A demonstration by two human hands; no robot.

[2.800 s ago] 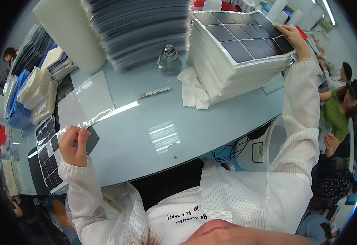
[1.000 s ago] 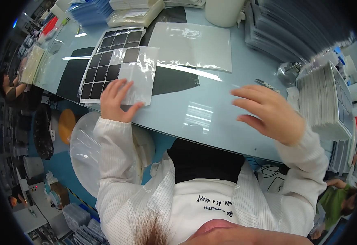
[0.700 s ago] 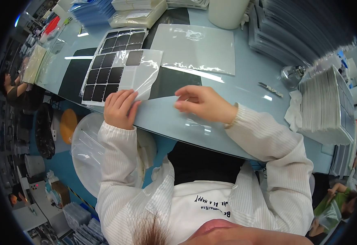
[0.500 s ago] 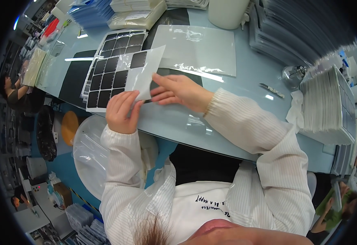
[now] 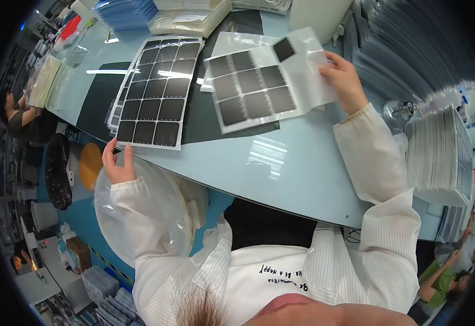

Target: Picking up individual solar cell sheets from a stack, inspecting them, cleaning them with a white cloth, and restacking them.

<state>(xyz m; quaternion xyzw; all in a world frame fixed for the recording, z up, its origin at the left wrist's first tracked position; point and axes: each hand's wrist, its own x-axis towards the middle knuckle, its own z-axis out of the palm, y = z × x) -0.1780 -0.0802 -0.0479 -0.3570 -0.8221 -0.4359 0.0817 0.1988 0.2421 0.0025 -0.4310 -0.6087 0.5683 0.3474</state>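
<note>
Along the near side of the pale blue bench (image 5: 308, 174), I log two bare hands and the sheets about them. Item: right hand (image 5: 341, 76), grip closed, pinching the right edge of a loose sheet (image 5: 249, 81). The loose sheet is white and glossy, held tilted above the bench; dark squares cluster on its left portion, one lone square stands apart near the top, and the right portion is blank and curled. Item: left hand (image 5: 119, 163), grip wide, thumb and forefinger parted, fingertips at the lower left corner of a full sheet (image 5: 158, 92); whether they touch it, I cannot tell. The full sheet lies flat, dark squares in three columns and five rows, with other sheets (image 5: 120, 98) showing beneath its left side. Behind the loose sheet I list a blank pale sheet (image 5: 237, 42), partly covered, and a dark panel (image 5: 202, 122). Farther back: a blue stack (image 5: 126, 16), cream packs (image 5: 191, 19), a white cylinder (image 5: 319, 16). To the right: a leaning stack of grey sleeves (image 5: 416, 49), a clear bottle (image 5: 394, 115) and a tall stack of white-edged sheets (image 5: 435, 146). Below the bench edge, under the left forearm: a round white tub (image 5: 164, 195); beyond it, an orange stool (image 5: 90, 165).
</note>
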